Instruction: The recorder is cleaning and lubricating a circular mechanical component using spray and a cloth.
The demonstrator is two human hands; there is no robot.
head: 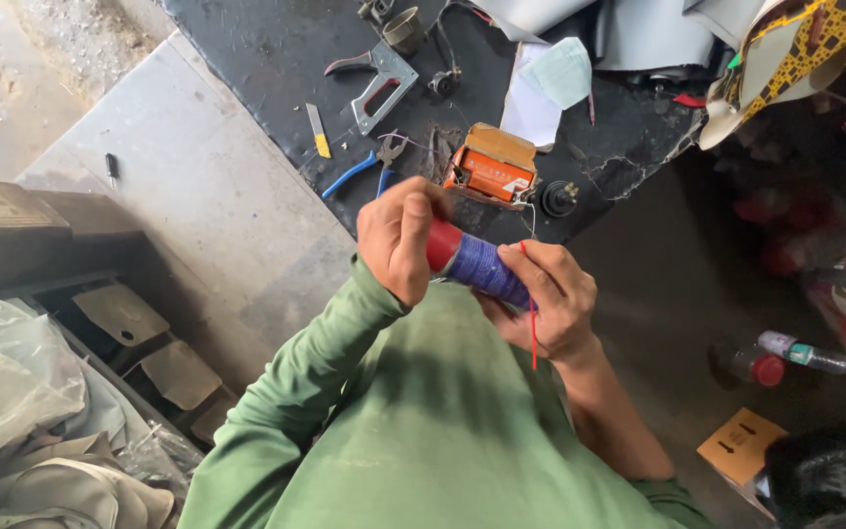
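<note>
Head view | left hand (399, 238) clenched over spray can (477, 266) red cap, cap mostly hidden | right hand (548, 302) grasps can body, thin red straw (533, 333) | nozzle unseen

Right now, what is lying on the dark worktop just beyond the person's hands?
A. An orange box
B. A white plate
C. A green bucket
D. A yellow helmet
A: an orange box lies on the dark worktop just past the left hand and right hand, which hold a blue spray can with a red cap.
</note>
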